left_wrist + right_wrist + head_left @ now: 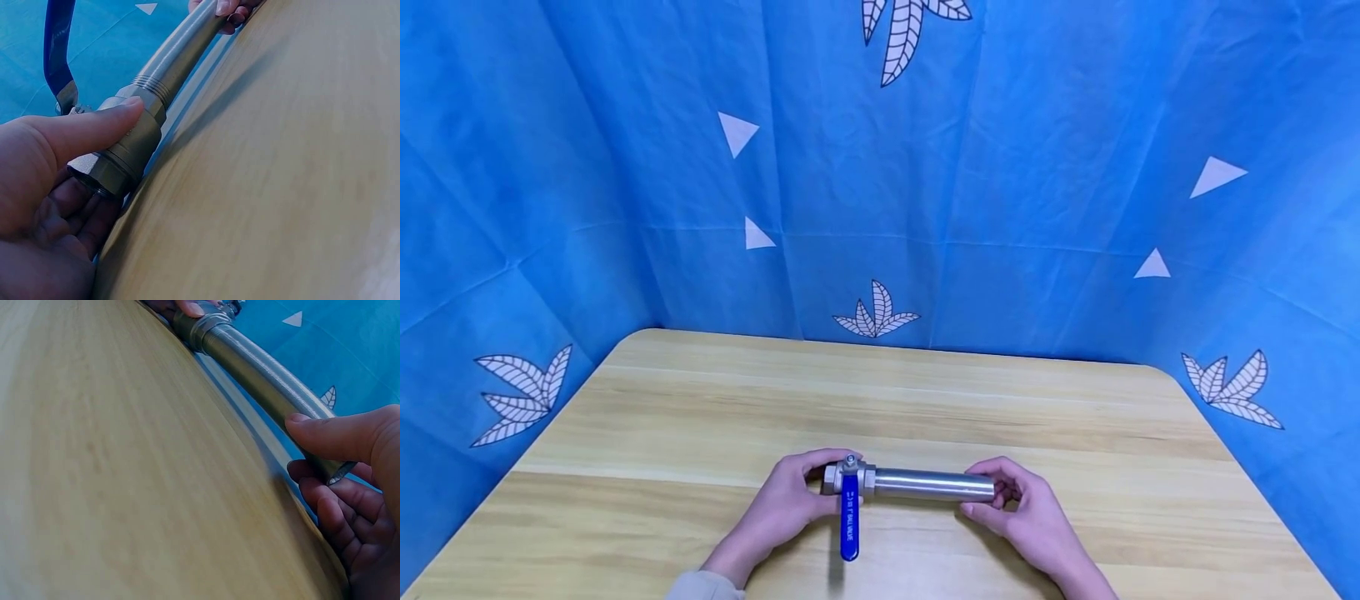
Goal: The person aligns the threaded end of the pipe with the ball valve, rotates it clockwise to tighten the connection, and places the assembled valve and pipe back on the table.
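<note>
A metal ball valve (pixel 134 144) with a blue lever handle (pixel 849 517) is joined to a straight steel pipe (pixel 925 483). Threads show where the pipe enters the valve in the left wrist view. My left hand (pixel 786 504) grips the valve body, its thumb across the near side. At the other end, my right hand (pixel 1026 517) holds the pipe near its open tip, thumb on one side and fingers on the other. Valve and pipe lie crosswise in front of me, raised above the table, with a shadow beneath. The lever points toward me in the head view.
A light wood-grain table (pixel 880 400) with rounded far corners lies under the hands. Blue cloth (pixel 865 167) printed with white leaves and triangles hangs behind it and along both sides.
</note>
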The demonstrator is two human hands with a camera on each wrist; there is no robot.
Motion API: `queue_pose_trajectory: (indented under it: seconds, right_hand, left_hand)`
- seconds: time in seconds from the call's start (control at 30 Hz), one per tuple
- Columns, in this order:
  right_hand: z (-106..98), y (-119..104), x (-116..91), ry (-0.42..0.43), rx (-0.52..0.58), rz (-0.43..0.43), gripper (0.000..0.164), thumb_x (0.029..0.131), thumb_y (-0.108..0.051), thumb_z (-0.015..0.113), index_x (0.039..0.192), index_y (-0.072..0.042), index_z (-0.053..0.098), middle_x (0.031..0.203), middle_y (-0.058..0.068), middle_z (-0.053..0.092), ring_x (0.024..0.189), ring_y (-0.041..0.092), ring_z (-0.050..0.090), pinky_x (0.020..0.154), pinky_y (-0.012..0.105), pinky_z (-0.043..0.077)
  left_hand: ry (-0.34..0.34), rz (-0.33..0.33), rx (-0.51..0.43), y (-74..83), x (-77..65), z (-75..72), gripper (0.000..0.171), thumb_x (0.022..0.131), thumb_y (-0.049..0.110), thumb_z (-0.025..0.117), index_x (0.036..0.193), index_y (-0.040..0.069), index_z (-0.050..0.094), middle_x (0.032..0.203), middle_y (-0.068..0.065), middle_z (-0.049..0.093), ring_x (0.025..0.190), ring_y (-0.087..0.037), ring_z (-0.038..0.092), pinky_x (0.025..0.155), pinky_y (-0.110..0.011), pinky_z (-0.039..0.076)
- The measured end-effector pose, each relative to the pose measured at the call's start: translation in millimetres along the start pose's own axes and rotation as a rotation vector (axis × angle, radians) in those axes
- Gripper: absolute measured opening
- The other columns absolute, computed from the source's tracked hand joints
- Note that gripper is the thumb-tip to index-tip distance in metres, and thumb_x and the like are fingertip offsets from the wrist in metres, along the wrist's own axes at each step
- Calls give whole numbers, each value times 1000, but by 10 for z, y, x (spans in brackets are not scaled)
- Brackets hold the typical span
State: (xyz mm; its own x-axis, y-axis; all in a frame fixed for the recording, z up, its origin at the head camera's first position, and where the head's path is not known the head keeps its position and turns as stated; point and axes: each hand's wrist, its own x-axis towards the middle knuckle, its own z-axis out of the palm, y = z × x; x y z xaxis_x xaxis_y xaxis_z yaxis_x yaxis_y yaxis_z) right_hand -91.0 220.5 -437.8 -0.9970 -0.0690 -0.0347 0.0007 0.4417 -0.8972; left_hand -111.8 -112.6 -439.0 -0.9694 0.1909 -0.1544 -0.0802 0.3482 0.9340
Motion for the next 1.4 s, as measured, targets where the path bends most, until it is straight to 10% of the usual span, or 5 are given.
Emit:
queue_pose_trajectory:
  seconds: [1.4]
  right_hand:
    - [-41,24,25,43,-59,-53,40,77,-22,99,112,-23,82,97,-1,75,85,11,63,74,22,54]
  left_hand:
    - [21,-14,-10,39,31,-7,56,82,9,92,130,31,77,137,2,75,135,-29,62,120,-60,44]
